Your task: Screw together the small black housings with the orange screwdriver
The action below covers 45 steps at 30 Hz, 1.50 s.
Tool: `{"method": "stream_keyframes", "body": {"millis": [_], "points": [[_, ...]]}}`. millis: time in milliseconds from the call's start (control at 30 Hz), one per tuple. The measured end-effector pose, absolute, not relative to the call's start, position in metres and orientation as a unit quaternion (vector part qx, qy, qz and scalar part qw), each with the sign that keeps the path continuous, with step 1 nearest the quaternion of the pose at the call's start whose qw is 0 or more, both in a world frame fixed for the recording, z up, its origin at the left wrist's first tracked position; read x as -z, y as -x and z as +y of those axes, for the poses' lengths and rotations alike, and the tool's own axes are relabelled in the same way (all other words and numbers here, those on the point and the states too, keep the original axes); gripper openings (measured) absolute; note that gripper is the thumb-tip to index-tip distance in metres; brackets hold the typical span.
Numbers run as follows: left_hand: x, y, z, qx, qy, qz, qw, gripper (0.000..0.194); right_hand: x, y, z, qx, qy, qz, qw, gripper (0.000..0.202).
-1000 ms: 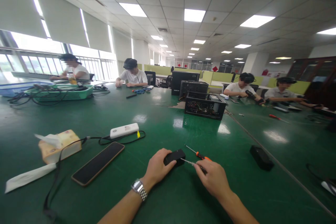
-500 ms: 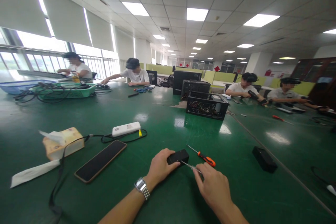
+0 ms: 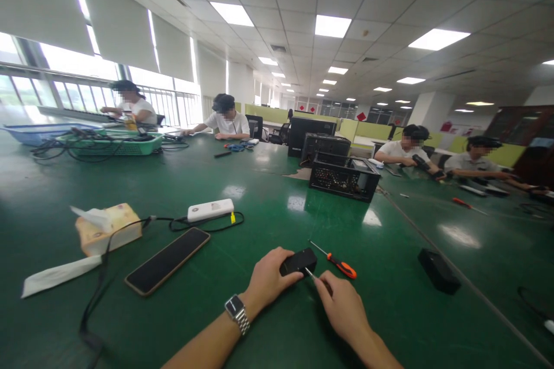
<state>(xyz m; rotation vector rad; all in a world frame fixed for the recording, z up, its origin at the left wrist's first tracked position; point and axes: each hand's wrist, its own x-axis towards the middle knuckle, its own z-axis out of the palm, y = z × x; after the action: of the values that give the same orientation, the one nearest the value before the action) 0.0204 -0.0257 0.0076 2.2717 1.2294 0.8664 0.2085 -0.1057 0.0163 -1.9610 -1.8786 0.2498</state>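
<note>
My left hand (image 3: 269,277) grips a small black rectangular box (image 3: 299,262), with the thumb along its near side. A slim screwdriver (image 3: 309,272) with a silver shaft is pinched in my right hand (image 3: 343,304); its tip meets the box's near edge by the right end. My fingers cover its handle. Just beyond my right hand lies an orange-and-black screwdriver (image 3: 341,265), its shaft pointing up and left. A second black box (image 3: 438,270) rests farther right on the green table (image 3: 259,213).
Left of my hands lie a phone (image 3: 168,260), a white device (image 3: 210,210) with a black cable, and a tissue pack (image 3: 113,230). An open black computer case (image 3: 344,177) stands ahead. Baskets (image 3: 142,145) of cables sit far left. Several people work around the table.
My right hand has moved slightly closer to the box, and less of the screwdriver shows. The left hand keeps its hold on the box. The whole view has shifted a little.
</note>
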Motion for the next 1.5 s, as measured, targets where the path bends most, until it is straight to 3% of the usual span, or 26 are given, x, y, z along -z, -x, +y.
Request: {"method": "stream_keyframes", "body": {"millis": [167,400,567,700,833,933,1067,1167,1367,1500], "points": [[-0.005,-0.021,-0.026,-0.323,-0.816,0.43,0.21,0.038,-0.008,-0.197,-0.105,-0.083,0.694,-0.684,0.21,0.029],[-0.004,-0.021,-0.025,-0.324,-0.815,0.436,0.199,0.038,-0.008,-0.229,-0.094,-0.216,0.662,-0.68,0.23,0.028],[-0.007,-0.02,-0.026,-0.3,-0.822,0.445,0.192,0.038,-0.022,-0.268,-0.101,-0.269,0.605,-0.73,0.172,0.025],[-0.009,-0.019,-0.025,-0.288,-0.816,0.455,0.212,0.041,-0.027,-0.267,-0.105,-0.196,0.599,-0.766,0.126,0.019],[-0.007,-0.018,-0.021,-0.303,-0.794,0.451,0.273,0.043,-0.028,-0.249,-0.105,-0.109,0.605,-0.776,0.138,0.015],[-0.007,-0.018,-0.019,-0.311,-0.775,0.442,0.328,0.042,-0.024,-0.24,-0.104,-0.061,0.608,-0.768,0.193,0.026],[-0.014,-0.018,-0.021,-0.376,-0.78,0.42,0.273,0.042,-0.016,-0.24,-0.1,-0.009,0.585,-0.764,0.273,0.052],[-0.024,-0.016,-0.026,-0.437,-0.781,0.341,0.289,0.043,-0.012,-0.242,-0.098,0.045,0.547,-0.778,0.306,0.064],[-0.026,-0.015,-0.03,-0.38,-0.776,0.257,0.433,0.044,-0.013,-0.24,-0.099,0.03,0.467,-0.837,0.285,0.048],[-0.016,-0.018,-0.024,-0.41,-0.735,0.281,0.461,0.062,-0.011,-0.261,-0.09,0.035,0.526,-0.772,0.356,0.041]]}}
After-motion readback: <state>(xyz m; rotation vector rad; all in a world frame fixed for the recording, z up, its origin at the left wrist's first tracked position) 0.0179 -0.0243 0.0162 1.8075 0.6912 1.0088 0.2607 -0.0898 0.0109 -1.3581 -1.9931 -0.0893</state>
